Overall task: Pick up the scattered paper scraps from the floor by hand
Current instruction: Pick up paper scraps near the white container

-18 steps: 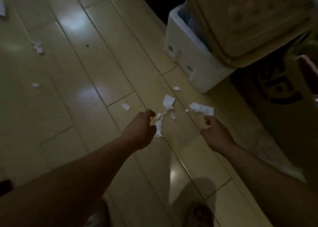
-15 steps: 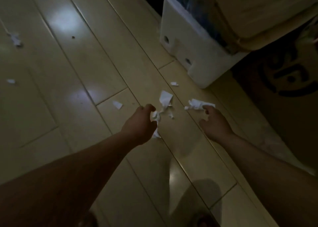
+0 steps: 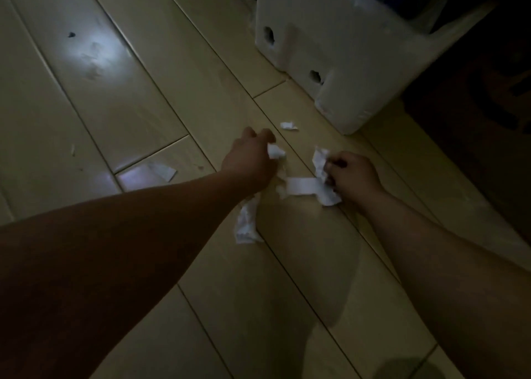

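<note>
Looking down from my head, both my arms reach forward over the pale plank floor (image 3: 129,97), and the light is dim.

My left hand (image 3: 250,160) is knuckles-up with its fingers curled, and it grips a folded scrap (image 3: 276,151) that sticks out on the side facing my other hand. My right hand (image 3: 352,177) is also curled, its fingertips pinching a crumpled scrap (image 3: 319,160) that stands up off the floor.

Between the two hands a flat strip (image 3: 301,186) lies on the planks, its far end running under my right fingers. I cannot tell whether it is joined to the crumpled piece. A long scrap (image 3: 245,225) lies just beside my left wrist, on the side nearer my body. A small scrap (image 3: 288,125) sits just beyond my left fingertips. A flat scrap (image 3: 164,171) lies well out to the left of my left hand.

Past both hands, ahead and to the right, stands a white box (image 3: 330,48) with two dark holes in its side.
</note>
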`<state>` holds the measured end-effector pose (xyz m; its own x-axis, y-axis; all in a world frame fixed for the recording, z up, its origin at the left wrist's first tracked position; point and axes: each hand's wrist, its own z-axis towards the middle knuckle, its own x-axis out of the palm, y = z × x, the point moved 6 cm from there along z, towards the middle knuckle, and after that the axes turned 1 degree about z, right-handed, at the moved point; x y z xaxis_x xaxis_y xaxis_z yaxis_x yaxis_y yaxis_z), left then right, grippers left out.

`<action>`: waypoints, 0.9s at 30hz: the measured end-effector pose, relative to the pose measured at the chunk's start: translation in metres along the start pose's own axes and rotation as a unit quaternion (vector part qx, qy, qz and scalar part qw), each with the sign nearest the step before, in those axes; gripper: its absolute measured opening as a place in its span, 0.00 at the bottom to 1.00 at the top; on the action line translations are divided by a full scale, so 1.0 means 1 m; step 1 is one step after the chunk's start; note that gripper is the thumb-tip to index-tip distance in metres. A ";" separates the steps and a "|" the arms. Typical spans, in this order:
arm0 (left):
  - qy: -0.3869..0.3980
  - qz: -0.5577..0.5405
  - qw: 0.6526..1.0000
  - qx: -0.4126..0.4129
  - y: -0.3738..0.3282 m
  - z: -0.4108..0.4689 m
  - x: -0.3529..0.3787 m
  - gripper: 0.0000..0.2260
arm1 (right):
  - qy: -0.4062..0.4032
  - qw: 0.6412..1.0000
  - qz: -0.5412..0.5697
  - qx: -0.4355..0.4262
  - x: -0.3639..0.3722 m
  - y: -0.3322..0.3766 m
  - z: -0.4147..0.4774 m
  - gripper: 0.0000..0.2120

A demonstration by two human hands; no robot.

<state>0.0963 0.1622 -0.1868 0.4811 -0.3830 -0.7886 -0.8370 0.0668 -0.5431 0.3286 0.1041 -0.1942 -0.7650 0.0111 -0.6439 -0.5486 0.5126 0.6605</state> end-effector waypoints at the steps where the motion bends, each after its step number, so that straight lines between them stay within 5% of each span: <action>1: -0.025 -0.014 1.000 -0.003 0.001 -0.010 -0.009 0.26 | -0.007 0.998 0.055 0.016 -0.002 -0.001 -0.007 0.06; 4: -0.102 -0.127 0.986 -0.018 0.006 -0.057 -0.034 0.29 | -0.023 0.982 0.177 0.059 -0.007 0.000 -0.033 0.06; 7: -0.039 -0.310 0.948 -0.057 0.000 -0.104 -0.024 0.23 | -0.033 0.968 0.237 0.069 -0.002 0.008 -0.060 0.07; 11: 0.108 -0.565 0.802 -0.158 -0.032 -0.133 0.025 0.20 | 0.100 0.960 0.257 0.041 0.049 0.046 -0.113 0.10; 14: 0.022 -0.622 0.738 -0.261 -0.014 -0.139 0.028 0.13 | 0.202 0.951 0.231 0.025 0.081 0.062 -0.146 0.14; 16: -0.024 -0.615 0.729 -0.299 0.011 -0.148 0.020 0.11 | 0.168 0.951 0.254 0.061 0.075 0.057 -0.148 0.12; 18: -0.032 -0.567 0.758 -0.320 0.035 -0.155 0.013 0.09 | 0.078 0.986 0.136 0.052 0.054 0.044 -0.128 0.10; 20: -0.029 -0.511 0.791 -0.335 0.051 -0.161 0.008 0.10 | 0.026 0.999 -0.012 0.030 0.041 0.037 -0.101 0.20; 23: -0.029 -0.530 0.769 -0.355 0.059 -0.167 0.008 0.18 | 0.058 0.991 -0.119 -0.002 0.052 0.043 -0.062 0.40; 25: -0.029 -0.545 0.755 -0.363 0.056 -0.171 0.009 0.14 | 0.076 0.976 -0.197 -0.055 0.071 0.051 -0.053 0.34; 27: -0.023 -0.533 0.762 -0.367 0.054 -0.176 0.009 0.10 | 0.076 0.959 -0.247 -0.116 0.090 0.058 -0.054 0.15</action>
<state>0.0094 0.0002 -0.1720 0.9840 0.1756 -0.0305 0.1244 -0.7994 -0.5878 0.2096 0.0883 -0.1932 -0.4233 -0.3175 -0.8485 -0.9035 0.2180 0.3691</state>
